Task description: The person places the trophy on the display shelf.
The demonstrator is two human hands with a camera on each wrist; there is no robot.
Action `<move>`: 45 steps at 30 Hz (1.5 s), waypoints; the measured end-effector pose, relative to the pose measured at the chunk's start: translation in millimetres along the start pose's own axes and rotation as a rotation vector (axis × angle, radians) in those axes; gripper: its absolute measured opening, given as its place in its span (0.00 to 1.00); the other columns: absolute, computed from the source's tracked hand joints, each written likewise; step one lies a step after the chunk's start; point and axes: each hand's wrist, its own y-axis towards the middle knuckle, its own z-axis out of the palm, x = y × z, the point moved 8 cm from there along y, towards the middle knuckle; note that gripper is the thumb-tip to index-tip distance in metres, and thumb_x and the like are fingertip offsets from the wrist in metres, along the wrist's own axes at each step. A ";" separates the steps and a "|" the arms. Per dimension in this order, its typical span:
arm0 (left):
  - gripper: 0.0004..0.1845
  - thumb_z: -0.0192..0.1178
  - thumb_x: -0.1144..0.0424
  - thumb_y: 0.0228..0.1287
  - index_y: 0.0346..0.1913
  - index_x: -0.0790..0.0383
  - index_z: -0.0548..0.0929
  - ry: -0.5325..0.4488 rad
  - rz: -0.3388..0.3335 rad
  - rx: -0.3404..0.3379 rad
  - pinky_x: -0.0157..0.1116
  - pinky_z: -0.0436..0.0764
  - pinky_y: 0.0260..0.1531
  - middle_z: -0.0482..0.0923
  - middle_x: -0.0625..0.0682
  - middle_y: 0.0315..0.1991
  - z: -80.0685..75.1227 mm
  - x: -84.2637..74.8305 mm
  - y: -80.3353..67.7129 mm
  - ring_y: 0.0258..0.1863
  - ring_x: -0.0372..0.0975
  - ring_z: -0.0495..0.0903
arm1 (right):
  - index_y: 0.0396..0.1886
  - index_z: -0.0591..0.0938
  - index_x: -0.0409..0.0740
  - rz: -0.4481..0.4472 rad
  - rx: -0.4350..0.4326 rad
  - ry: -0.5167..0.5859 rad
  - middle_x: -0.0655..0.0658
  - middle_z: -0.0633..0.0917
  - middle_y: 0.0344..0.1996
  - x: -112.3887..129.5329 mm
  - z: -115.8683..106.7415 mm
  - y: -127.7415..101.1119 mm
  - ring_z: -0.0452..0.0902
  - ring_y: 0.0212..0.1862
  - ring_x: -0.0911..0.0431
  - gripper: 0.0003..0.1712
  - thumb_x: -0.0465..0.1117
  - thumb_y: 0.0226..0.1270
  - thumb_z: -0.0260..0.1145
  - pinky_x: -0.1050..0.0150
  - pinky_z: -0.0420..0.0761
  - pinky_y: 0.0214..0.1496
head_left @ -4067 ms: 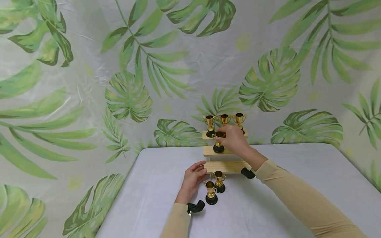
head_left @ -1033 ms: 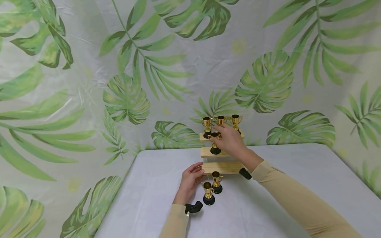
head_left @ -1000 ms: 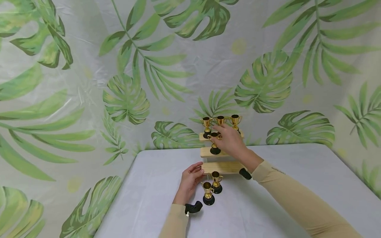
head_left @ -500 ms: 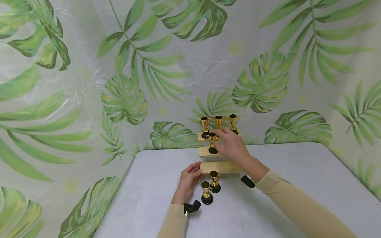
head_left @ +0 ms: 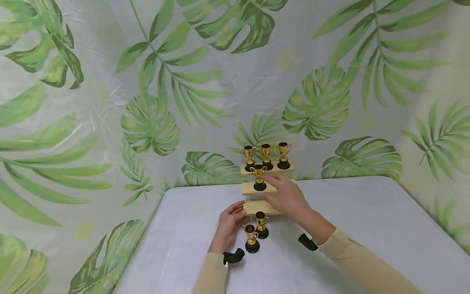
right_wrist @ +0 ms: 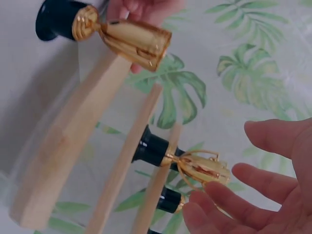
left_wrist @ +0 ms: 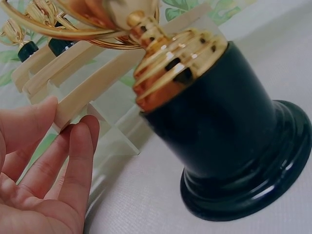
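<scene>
A three-step wooden stand [head_left: 253,188] stands at the table's far edge. Three gold trophies with black bases [head_left: 266,156] line its top step. One trophy [head_left: 259,178] stands on the middle step's left part and shows again in the right wrist view [right_wrist: 195,165]. My right hand [head_left: 284,195] hovers open just right of that trophy, fingers spread [right_wrist: 253,195], holding nothing. Two more trophies [head_left: 261,225] [head_left: 251,238] stand on the table before the stand. My left hand [head_left: 235,214] lies beside them, straight fingers [left_wrist: 78,156] touching the bottom step's left end [left_wrist: 87,95].
The table [head_left: 367,228] wears a pale grey cloth. A leaf-print sheet [head_left: 165,102] hangs close behind the stand and along the left side. Black wrist mounts [head_left: 233,257] [head_left: 307,242] sit under both sleeves. The nearest trophy's black base [left_wrist: 229,136] fills the left wrist view.
My right hand has let go of the trophy on the middle step and drawn back toward me and lower. The left hand has stayed at the bottom step.
</scene>
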 end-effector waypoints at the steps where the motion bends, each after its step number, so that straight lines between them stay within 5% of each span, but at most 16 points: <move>1: 0.24 0.65 0.74 0.66 0.65 0.69 0.78 0.001 0.000 0.002 0.38 0.83 0.50 0.79 0.65 0.59 0.2 -0.3 0.0 0.49 0.44 0.84 | 0.63 0.81 0.45 0.000 -0.003 0.003 0.40 0.82 0.52 -0.3 1.3 -2.4 0.82 0.46 0.43 0.31 0.47 0.61 0.77 0.45 0.83 0.44; 14: 0.25 0.65 0.73 0.66 0.65 0.70 0.77 0.011 -0.009 -0.002 0.38 0.83 0.49 0.78 0.65 0.60 1.0 -0.6 -0.8 0.47 0.42 0.85 | 0.64 0.82 0.51 0.130 0.053 0.081 0.42 0.83 0.55 -10.4 28.9 -39.6 0.82 0.51 0.45 0.31 0.49 0.61 0.77 0.46 0.83 0.48; 24: 0.23 0.67 0.72 0.64 0.62 0.65 0.81 0.002 -0.009 -0.015 0.38 0.83 0.49 0.82 0.59 0.54 -1.2 0.6 0.4 0.46 0.43 0.85 | 0.61 0.83 0.52 0.179 0.071 0.117 0.46 0.84 0.51 -12.2 46.7 -54.5 0.82 0.47 0.48 0.30 0.49 0.58 0.78 0.51 0.83 0.42; 45: 0.25 0.67 0.72 0.64 0.65 0.68 0.78 0.001 -0.015 -0.002 0.37 0.83 0.49 0.82 0.60 0.56 1.5 -1.7 -1.0 0.48 0.42 0.84 | 0.52 0.88 0.45 0.120 0.069 0.100 0.52 0.83 0.35 -11.5 70.4 -57.6 0.78 0.35 0.55 0.25 0.46 0.53 0.82 0.65 0.75 0.32</move>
